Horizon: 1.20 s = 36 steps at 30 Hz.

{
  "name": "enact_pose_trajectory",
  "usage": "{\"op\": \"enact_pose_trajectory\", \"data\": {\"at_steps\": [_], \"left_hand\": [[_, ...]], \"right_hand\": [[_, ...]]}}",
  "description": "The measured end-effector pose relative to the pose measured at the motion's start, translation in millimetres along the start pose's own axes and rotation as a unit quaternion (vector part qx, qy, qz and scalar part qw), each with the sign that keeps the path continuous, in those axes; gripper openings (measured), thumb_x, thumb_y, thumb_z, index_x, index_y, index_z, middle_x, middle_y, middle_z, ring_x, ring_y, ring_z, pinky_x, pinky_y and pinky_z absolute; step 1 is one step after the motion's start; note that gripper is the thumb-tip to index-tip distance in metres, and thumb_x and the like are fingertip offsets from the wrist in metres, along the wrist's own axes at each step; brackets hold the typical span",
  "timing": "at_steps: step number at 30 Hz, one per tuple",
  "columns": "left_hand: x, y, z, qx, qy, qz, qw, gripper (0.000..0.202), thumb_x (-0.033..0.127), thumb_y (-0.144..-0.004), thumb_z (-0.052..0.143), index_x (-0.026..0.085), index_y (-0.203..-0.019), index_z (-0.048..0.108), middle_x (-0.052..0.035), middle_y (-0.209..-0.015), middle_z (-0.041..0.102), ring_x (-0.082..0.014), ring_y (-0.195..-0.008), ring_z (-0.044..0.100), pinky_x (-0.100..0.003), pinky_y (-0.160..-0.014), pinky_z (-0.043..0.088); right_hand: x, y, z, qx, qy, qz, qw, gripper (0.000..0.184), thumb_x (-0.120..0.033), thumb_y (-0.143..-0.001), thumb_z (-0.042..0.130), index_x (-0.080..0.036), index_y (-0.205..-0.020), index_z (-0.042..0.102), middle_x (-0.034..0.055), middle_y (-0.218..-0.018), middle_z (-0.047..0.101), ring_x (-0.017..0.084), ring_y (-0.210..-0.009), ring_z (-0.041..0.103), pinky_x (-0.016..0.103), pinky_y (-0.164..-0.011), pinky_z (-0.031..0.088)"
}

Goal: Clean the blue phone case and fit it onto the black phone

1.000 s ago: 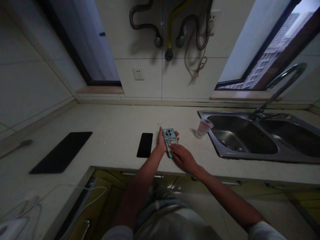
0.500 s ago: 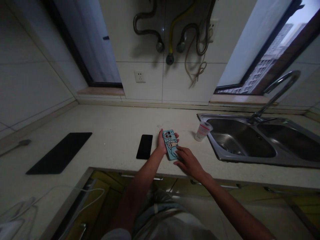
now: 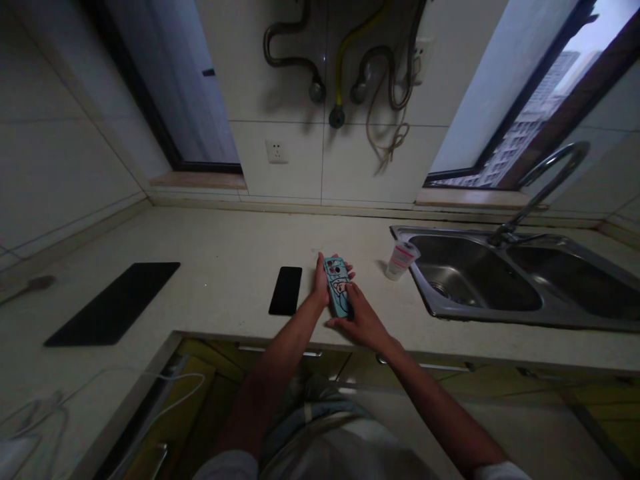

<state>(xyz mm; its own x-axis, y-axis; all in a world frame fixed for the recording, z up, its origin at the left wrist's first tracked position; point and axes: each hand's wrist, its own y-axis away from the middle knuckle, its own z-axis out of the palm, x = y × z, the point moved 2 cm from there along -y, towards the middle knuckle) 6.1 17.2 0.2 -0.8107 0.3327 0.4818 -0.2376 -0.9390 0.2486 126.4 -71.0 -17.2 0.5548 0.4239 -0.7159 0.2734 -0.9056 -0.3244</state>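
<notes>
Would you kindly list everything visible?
Counter: 1, cream, centre
Phone case: 1, teal, centre
Phone: 1, black, counter
Cup: 1, clear, counter
Sink: 1, silver, right
Faucet: 1, silver, right
Mat: 1, black, left
Utensil: 1, dark, left
Sockets: 2, white, wall
Pipes: 3, grey and yellow, wall
Cord: 1, beige, wall
Windows: 2, dark frames, sides
Cables: unclear, white, lower left
Cabinets: several, yellow, below
Left hand: 1, under case
Right hand: 1, on case

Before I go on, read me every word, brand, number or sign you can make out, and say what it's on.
None can be read.
Cup: red markings, too small and blurred to read.
Patterned case: a cartoon drawing; any lettering is too small to tell.
Black phone: no text visible on its dark face.
</notes>
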Motion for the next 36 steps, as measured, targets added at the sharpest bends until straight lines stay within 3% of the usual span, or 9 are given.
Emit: {"op": "enact_pose_trajectory", "data": {"at_steps": [4,7,9,11,16,21,27,33,36], "left_hand": [[0,1,0.5,-0.015,-0.017,0.032,0.999,0.057,0.072,-0.085,0.055,0.022,-0.11,0.06,-0.0043,-0.089,0.069,-0.0207,-0.079,0.071,-0.036,-0.074,0.058],[-3,1,2.7,-0.07,-0.073,0.069,0.993,0.056,0.06,-0.071,0.079,0.02,-0.108,0.063,-0.0041,-0.093,0.071,-0.0194,-0.081,0.07,-0.033,-0.077,0.056],[-7,1,2.6,-0.086,-0.129,0.078,0.985,0.056,0.043,-0.063,0.089,0.017,-0.106,0.065,-0.0051,-0.091,0.073,-0.0184,-0.079,0.069,-0.031,-0.078,0.055],[-10,1,0.8,-0.075,-0.176,0.06,0.98,0.053,0.032,-0.06,0.089,0.014,-0.105,0.066,-0.0078,-0.09,0.074,-0.0202,-0.077,0.07,-0.033,-0.079,0.055],[-13,5,-0.2,-0.117,-0.158,-0.041,0.98,0.041,0.028,-0.075,0.073,0.009,-0.111,0.068,-0.0177,-0.106,0.075,-0.0293,-0.098,0.072,-0.042,-0.092,0.053],[-9,7,-0.7,-0.121,-0.096,-0.121,0.981,0.041,0.036,-0.085,0.059,0.009,-0.115,0.065,-0.0197,-0.107,0.074,-0.0306,-0.101,0.072,-0.047,-0.096,0.052],[-6,3,-1.1,-0.077,-0.077,-0.074,0.991,0.035,0.037,-0.084,0.065,0.016,-0.112,0.064,-0.008,-0.086,0.073,-0.0233,-0.078,0.073,-0.044,-0.086,0.057],[-13,-3,-2.7,-0.055,-0.108,-0.085,0.989,0.044,0.054,-0.086,0.064,0.016,-0.108,0.061,-0.0115,-0.09,0.074,-0.0256,-0.083,0.074,-0.042,-0.083,0.057],[-17,-7,-5.4,-0.041,-0.159,-0.046,0.985,0.047,0.057,-0.084,0.067,0.016,-0.104,0.062,-0.0118,-0.089,0.074,-0.025,-0.084,0.073,-0.039,-0.082,0.058]], "right_hand": [[-13,-6,-4,0.003,-0.051,0.012,0.999,0.07,-0.047,-0.084,0.065,-0.019,-0.146,0.047,0.015,-0.151,0.048,0.035,-0.139,0.045,0.052,-0.115,0.036],[-9,-9,-13,0.02,-0.164,0.083,0.983,0.043,-0.046,-0.092,0.052,-0.019,-0.122,0.065,0.0095,-0.114,0.072,0.028,-0.103,0.066,0.045,-0.097,0.05],[-3,-10,-17,0.039,-0.271,0.145,0.951,0.038,-0.05,-0.088,0.056,-0.017,-0.101,0.07,0.0064,-0.091,0.073,0.024,-0.083,0.066,0.039,-0.082,0.055],[2,-9,-18,0.045,-0.357,0.187,0.914,0.039,-0.053,-0.081,0.064,-0.017,-0.095,0.069,0.0059,-0.086,0.072,0.022,-0.076,0.066,0.035,-0.073,0.055],[5,-3,-18,0.011,-0.437,0.241,0.867,0.043,-0.05,-0.068,0.082,-0.017,-0.093,0.069,0.0044,-0.084,0.072,0.019,-0.071,0.067,0.031,-0.066,0.054],[11,0,-25,0.007,-0.419,0.251,0.872,0.042,-0.049,-0.062,0.087,-0.014,-0.079,0.07,0.0037,-0.07,0.072,0.016,-0.058,0.062,0.028,-0.059,0.048],[23,-1,-43,0.058,-0.359,0.262,0.894,0.042,-0.052,-0.064,0.084,-0.015,-0.073,0.068,0.0052,-0.062,0.071,0.014,-0.047,0.057,0.026,-0.048,0.042],[35,-12,-62,0.105,-0.331,0.226,0.91,0.041,-0.055,-0.069,0.08,-0.016,-0.076,0.069,0.005,-0.067,0.071,0.015,-0.055,0.059,0.027,-0.052,0.045],[41,-27,-72,0.125,-0.296,0.202,0.925,0.043,-0.058,-0.069,0.078,-0.018,-0.083,0.07,0.0046,-0.075,0.071,0.016,-0.064,0.059,0.029,-0.059,0.047]]}}
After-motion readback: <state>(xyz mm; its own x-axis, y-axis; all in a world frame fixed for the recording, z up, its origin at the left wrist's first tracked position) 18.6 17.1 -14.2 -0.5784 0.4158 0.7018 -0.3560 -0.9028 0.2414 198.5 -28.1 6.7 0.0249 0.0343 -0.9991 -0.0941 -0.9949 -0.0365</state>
